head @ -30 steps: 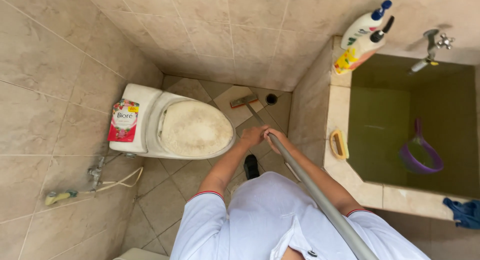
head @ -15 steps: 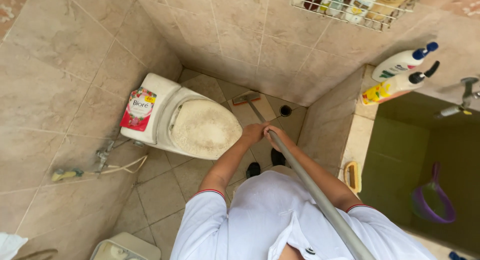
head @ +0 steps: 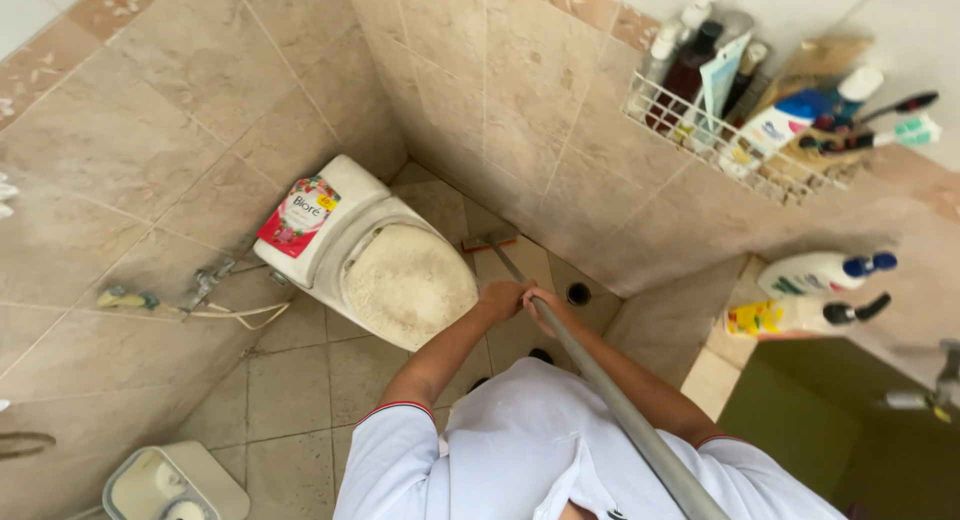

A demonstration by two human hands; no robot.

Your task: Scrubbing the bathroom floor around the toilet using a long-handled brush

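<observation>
My left hand [head: 501, 300] and my right hand [head: 543, 308] both grip the long grey handle [head: 620, 405] of a floor brush. The handle runs from near my chest down to the brush head [head: 487, 242], which rests on the tiled floor in the far corner, right of the white toilet [head: 385, 260]. My hands sit side by side on the handle, above the toilet's right edge. The toilet lid is closed.
A red refill pouch [head: 298, 216] lies on the toilet tank. A floor drain [head: 578, 293] is near the brush head. A wire wall basket [head: 760, 130] holds several bottles. Two pump bottles [head: 820, 295] lie on the ledge of a water basin [head: 850, 430]. A spray hose [head: 190, 300] hangs at left.
The view has tilted up and swung left, bringing in the wire basket and hiding most of the basin. My hands keep their grip on the handle; the brush head has stayed in the corner.
</observation>
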